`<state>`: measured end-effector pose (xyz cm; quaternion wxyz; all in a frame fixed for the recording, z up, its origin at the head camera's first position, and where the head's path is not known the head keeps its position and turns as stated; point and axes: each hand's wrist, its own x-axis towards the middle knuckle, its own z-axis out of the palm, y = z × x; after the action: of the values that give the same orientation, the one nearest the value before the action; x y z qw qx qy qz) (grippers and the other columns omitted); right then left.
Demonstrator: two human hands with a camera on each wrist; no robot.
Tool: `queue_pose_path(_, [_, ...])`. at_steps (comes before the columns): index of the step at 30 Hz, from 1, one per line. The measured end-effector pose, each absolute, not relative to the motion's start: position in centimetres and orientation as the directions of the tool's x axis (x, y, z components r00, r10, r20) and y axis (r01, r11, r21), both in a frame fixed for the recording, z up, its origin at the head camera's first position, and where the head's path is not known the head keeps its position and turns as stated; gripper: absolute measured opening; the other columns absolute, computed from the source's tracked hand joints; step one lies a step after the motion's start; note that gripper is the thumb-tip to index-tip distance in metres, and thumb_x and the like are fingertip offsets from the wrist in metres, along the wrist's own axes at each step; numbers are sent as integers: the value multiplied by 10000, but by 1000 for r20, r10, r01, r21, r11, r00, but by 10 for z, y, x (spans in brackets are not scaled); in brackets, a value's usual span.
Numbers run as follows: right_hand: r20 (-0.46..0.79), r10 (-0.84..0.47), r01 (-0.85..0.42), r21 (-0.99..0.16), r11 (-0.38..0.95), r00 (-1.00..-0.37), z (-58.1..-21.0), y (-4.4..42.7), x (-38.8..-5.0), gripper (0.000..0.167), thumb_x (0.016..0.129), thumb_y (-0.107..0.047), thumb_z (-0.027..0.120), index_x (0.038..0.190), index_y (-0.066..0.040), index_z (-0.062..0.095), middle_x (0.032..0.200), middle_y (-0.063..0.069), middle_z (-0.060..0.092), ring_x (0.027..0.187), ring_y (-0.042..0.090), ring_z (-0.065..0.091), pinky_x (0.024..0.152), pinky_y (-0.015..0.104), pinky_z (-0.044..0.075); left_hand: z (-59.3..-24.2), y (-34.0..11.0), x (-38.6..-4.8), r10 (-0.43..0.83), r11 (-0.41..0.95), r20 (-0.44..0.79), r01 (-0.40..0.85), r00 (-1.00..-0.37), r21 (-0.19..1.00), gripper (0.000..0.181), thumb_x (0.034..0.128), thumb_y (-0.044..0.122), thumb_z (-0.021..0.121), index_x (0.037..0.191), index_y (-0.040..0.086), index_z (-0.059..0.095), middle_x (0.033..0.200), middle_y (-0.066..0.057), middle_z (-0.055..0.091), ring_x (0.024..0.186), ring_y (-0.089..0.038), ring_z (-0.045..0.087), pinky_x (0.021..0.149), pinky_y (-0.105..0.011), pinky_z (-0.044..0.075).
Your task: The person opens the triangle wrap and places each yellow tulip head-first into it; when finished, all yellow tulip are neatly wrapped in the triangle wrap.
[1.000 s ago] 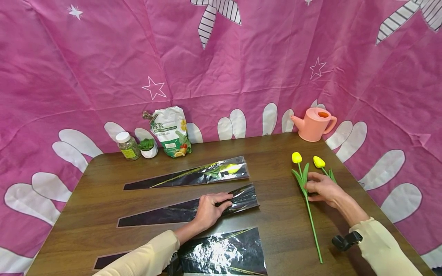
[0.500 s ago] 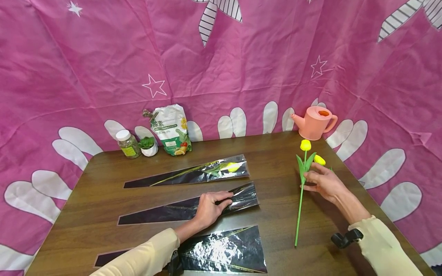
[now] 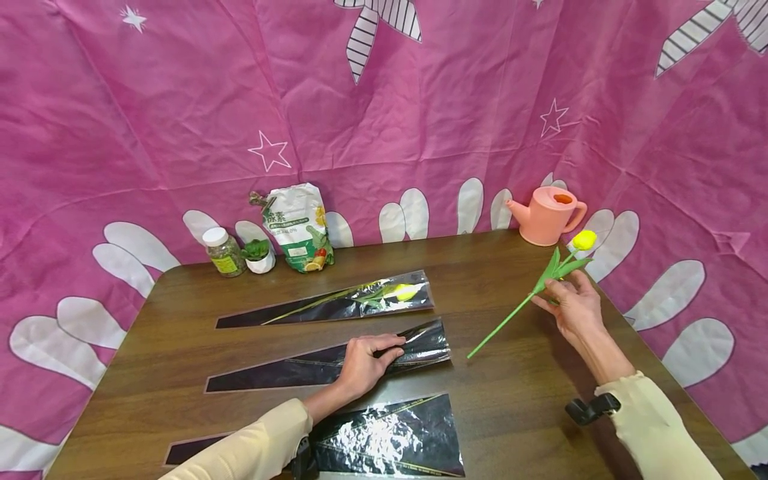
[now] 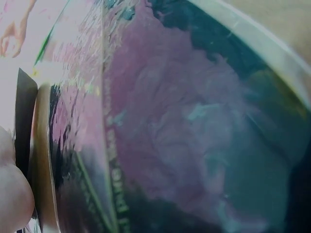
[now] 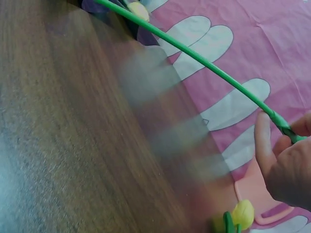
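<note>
My left hand [image 3: 365, 363] pinches the middle black-backed clear flower sleeve [image 3: 270, 373] near its wide end, where the film is bunched. My right hand [image 3: 577, 310] holds a yellow artificial tulip [image 3: 503, 323] between thumb and fingers just below its leaves. The tulip is off the table, tilted, its bloom up to the right and its stem end down to the left. In the right wrist view the green stem [image 5: 209, 63] runs up left from the fingers. A second yellow tulip [image 5: 243, 213] shows there; in the head view my right hand mostly hides it.
Behind the middle sleeve lies another sleeve [image 3: 240, 321] with a yellow tulip inside; a flat one [image 3: 420, 433] lies in front. At the back stand a jar [image 3: 224, 253], small potted plant [image 3: 259, 257], white-green bag [image 3: 298, 230] and pink watering can [image 3: 545, 217].
My right hand has lifted the tulip off the table and turned it, so that its stem end has swung left and its bloom right. The left hand has stayed on the middle sleeve.
</note>
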<state>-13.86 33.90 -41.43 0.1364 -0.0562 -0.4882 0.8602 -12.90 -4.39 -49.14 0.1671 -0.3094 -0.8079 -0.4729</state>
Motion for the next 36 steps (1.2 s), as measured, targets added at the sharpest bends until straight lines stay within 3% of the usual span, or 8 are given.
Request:
queue_pose_path(12, [-42,444,-218,-826,-519,-895,-422,306,-144,287,945,124,567,1144,-53,460,803,54,560,700,122,595,697,408,595,-493,-40,-130,332,347,566,656,-754,670,208,784,32,843,984,78,813,1004,-79,757,959,-218,723,812,-428,574])
queue_pose_path(24, [-76,428,-177,-836,-520,-900,-443,265,-136,291,968,84,567,1178,-81,453,996,83,510,837,152,598,791,433,575,-489,-38,-129,334,361,551,643,-765,675,202,791,37,839,986,82,814,998,-71,759,951,-221,724,813,-419,574])
queue_pose_path(36, [-145,406,-125,-814,-568,-902,-451,238,-125,324,982,93,529,1185,-137,426,1042,87,469,870,153,588,830,441,564,-491,-36,-129,363,389,551,660,-751,643,278,776,102,866,1043,72,799,1039,-49,755,969,-212,719,824,-407,570])
